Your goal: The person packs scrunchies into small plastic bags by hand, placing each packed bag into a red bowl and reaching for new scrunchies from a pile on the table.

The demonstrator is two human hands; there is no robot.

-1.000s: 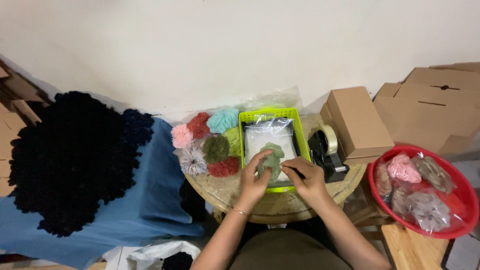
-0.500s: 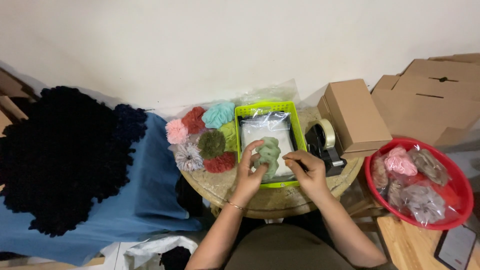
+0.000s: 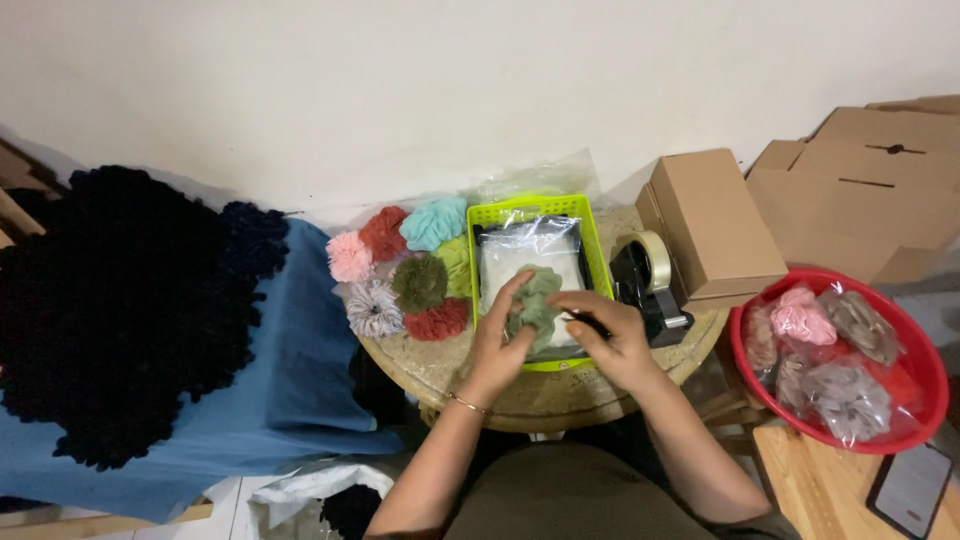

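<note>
- Where both hands meet over the near end of the green basket (image 3: 592,212), I see them working one sage-green scrunchie (image 3: 535,300) between them.
- My left hand (image 3: 497,338) is closed on the scrunchie's left side, fingers curled round the fabric; a thin bracelet (image 3: 467,404) sits on that wrist.
- My right hand (image 3: 612,335) grips its right side, and a dark slim object pokes out at the thumb; I cannot tell what it is.
- Under the scrunchie, inside the basket, lies a stack of clear plastic bags (image 3: 530,252).
- The basket stands on a small round table (image 3: 520,385).
- Just left of the basket sits a cluster of scrunchies (image 3: 405,270): pink, red, teal, olive, grey and light green, touching one another.
- Just right of the basket is a black tape dispenser (image 3: 648,275), and beside that a closed cardboard box (image 3: 712,225).
- Further right, a red basin (image 3: 925,370) holds bagged scrunchies.
- Left of the table, dark blue fluffy fabric (image 3: 110,310) lies on blue cloth (image 3: 300,390).
</note>
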